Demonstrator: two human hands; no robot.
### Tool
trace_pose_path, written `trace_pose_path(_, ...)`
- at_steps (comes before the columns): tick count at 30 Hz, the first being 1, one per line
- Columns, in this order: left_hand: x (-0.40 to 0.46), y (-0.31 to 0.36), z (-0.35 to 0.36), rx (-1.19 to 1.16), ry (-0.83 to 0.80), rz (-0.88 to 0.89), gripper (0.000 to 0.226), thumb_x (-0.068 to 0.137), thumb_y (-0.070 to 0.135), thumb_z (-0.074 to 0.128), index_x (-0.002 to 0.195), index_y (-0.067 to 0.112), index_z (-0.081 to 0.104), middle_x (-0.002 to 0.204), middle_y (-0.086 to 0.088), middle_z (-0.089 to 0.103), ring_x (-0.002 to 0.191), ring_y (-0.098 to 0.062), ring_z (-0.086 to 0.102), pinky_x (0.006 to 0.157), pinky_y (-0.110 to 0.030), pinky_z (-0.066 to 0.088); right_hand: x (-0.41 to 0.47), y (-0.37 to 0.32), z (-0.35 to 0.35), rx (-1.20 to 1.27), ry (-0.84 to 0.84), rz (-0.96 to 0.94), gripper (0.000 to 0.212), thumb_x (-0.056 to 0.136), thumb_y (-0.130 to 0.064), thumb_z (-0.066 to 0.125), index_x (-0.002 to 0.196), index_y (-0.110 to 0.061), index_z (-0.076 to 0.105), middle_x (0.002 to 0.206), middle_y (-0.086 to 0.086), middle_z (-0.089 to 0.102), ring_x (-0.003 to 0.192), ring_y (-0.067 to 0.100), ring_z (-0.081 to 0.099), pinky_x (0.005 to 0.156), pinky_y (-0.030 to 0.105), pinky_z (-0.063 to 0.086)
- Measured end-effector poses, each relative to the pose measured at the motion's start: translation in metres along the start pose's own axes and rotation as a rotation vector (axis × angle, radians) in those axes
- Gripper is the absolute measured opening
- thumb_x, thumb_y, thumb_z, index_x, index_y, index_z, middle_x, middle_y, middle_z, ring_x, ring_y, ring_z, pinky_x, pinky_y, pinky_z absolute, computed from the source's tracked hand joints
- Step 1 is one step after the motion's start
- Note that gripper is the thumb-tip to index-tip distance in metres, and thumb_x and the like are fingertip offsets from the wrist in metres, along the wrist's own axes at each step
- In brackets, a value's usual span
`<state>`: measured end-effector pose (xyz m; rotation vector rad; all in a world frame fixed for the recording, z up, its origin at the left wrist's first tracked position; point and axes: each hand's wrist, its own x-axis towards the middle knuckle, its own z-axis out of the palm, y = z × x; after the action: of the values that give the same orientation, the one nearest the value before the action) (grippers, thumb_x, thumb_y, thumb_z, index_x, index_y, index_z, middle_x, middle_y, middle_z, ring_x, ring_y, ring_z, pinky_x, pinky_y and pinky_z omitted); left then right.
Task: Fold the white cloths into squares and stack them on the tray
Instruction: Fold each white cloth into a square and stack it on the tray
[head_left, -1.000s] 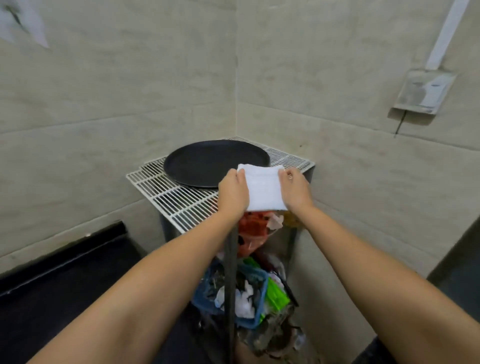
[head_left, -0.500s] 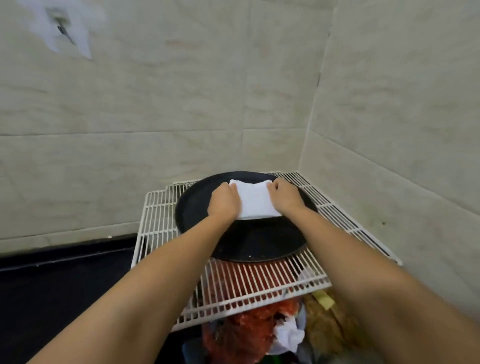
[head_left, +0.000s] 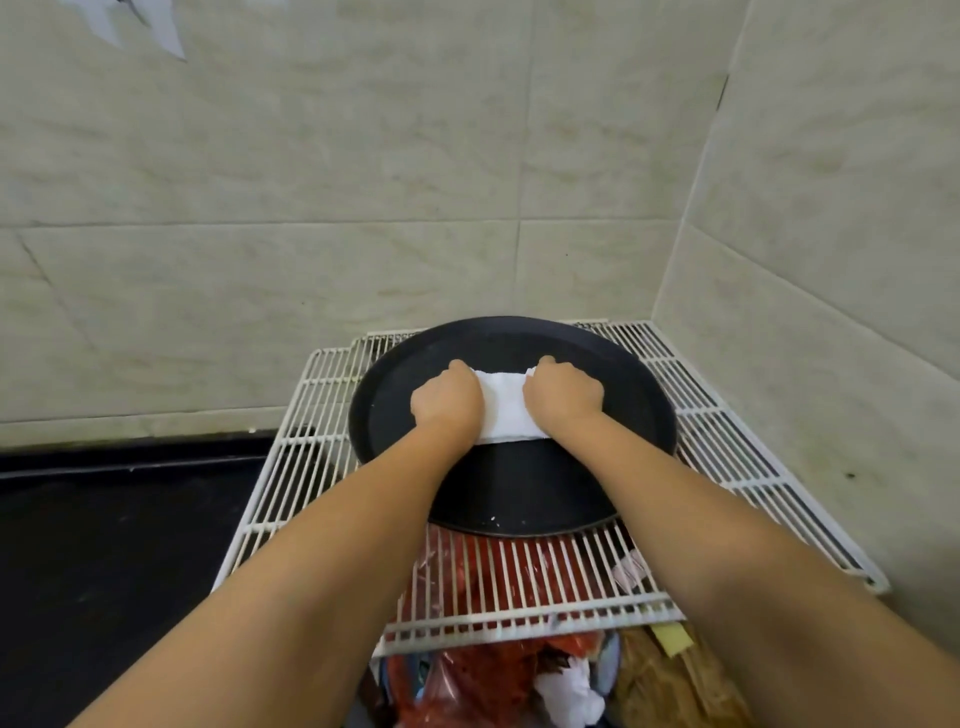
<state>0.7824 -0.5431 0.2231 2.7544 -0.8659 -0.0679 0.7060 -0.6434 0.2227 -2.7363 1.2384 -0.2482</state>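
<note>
A folded white cloth (head_left: 506, 409) lies on the black round tray (head_left: 613, 395), a little toward the tray's 11 o'clock from its middle. The left hand (head_left: 447, 404) holds the cloth's 9 o'clock edge and the right hand (head_left: 563, 397) holds its 3 o'clock edge; the fingers of both hands curl down around those edges, knuckles up, so only a strip of cloth shows between them. The near edge of the cloth runs straight across the tray floor at 6 o'clock from the hands.

The tray rests on a white wire rack (head_left: 306, 415) set into the corner of two tiled walls (head_left: 311, 208); the rack's bars show on all sides of the tray. Under the rack's 6 o'clock end a red plastic bag (head_left: 467, 675) shows through and below the bars, with crumpled white paper (head_left: 571, 696) just beside it at 3 o'clock. At 9 o'clock from the rack lies a dark floor (head_left: 104, 545).
</note>
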Motion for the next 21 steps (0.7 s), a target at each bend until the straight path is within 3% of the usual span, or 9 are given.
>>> trace_pose_path(4, -0.002, 0.004, -0.005, 0.049, -0.046, -0.01, 0.038, 0.096, 0.01, 0.032, 0.133, 0.006, 0.034, 0.122, -0.014, 0.058, 0.11, -0.033, 0.057, 0.075, -0.035, 0.037, 0.0, 0.003, -0.001, -0.049, -0.012, 0.017, 0.028, 0.098, -0.022, 0.036, 0.12, -0.007, 0.044, 0.11, 0.013, 0.063, 0.092, 0.029, 0.061, 0.061, 0.031, 0.035)
trace_pose_path(7, -0.001, -0.005, -0.012, 0.041, -0.045, -0.013, 0.044, 0.097, 0.017, 0.033, 0.14, 0.007, 0.028, 0.123, -0.013, 0.058, 0.11, -0.033, 0.057, 0.075, -0.036, 0.035, -0.001, 0.012, -0.01, -0.041, -0.032, 0.026, 0.046, 0.099, -0.036, 0.037, 0.133, -0.007, 0.036, 0.12, 0.015, 0.059, 0.102, 0.032, 0.059, 0.065, 0.033, 0.038)
trace_pose_path(9, 0.001, -0.019, -0.02, -0.008, -0.008, -0.006, 0.043, 0.099, 0.026, 0.034, 0.137, 0.007, 0.029, 0.122, -0.014, 0.058, 0.109, -0.034, 0.057, 0.073, -0.037, 0.036, 0.0, 0.018, -0.024, -0.01, -0.024, 0.046, 0.057, 0.098, -0.045, 0.037, 0.14, -0.007, 0.031, 0.127, 0.016, 0.055, 0.111, 0.034, 0.057, 0.071, 0.035, 0.039)
trace_pose_path(12, -0.002, -0.046, -0.04, -0.016, 0.065, 0.048, 0.04, 0.099, 0.029, 0.037, 0.132, 0.007, 0.035, 0.121, -0.016, 0.06, 0.107, -0.037, 0.058, 0.076, -0.038, 0.04, -0.001, 0.012, -0.047, 0.024, 0.029, 0.022, 0.052, 0.098, -0.045, 0.035, 0.134, -0.008, 0.039, 0.129, 0.016, 0.055, 0.114, 0.036, 0.055, 0.075, 0.037, 0.04)
trace_pose_path(16, -0.017, -0.085, -0.072, 0.04, 0.16, 0.124, 0.027, 0.098, 0.022, 0.036, 0.119, 0.007, 0.044, 0.122, -0.018, 0.058, 0.108, -0.038, 0.057, 0.075, -0.037, 0.038, -0.019, -0.043, -0.063, 0.059, 0.058, -0.177, 0.044, 0.099, -0.041, 0.035, 0.128, -0.01, 0.046, 0.129, 0.015, 0.053, 0.115, 0.034, 0.051, 0.091, 0.044, 0.044)
trace_pose_path(21, -0.066, -0.176, -0.099, 0.066, 0.237, 0.128, 0.035, 0.099, 0.028, 0.037, 0.127, 0.008, 0.045, 0.131, -0.015, 0.052, 0.119, -0.034, 0.049, 0.092, -0.042, 0.044, -0.079, -0.153, -0.05, 0.052, 0.088, -0.507, 0.044, 0.099, -0.037, 0.033, 0.137, -0.016, 0.041, 0.139, 0.012, 0.046, 0.127, 0.032, 0.042, 0.102, 0.044, 0.034)
